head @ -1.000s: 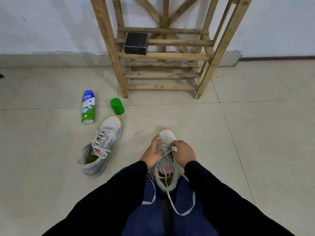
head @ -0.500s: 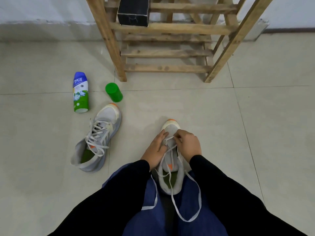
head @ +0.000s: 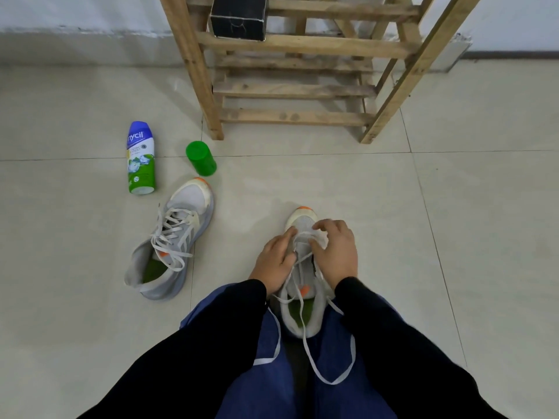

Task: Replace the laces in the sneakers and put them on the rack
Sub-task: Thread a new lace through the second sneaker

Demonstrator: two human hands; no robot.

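Sneaker at lower centre, between the knees, being laced.
Long axis runs up-down in frame, toe toward the rack at top. L hand presses the upper w/ fingers nearly straight; R hand fingers curled, pinching the lace near the front eyelets. 2nd sneaker left of centre, on a diagonal, toe to upper right.

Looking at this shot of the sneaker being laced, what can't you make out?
Head view, which eyelet the lace is entering: hidden under the left hand and right hand.
Head view, rack upper shelves: cut off by the top edge.
Head view, bottle small print: too small.
Head view, black box top: same edge.
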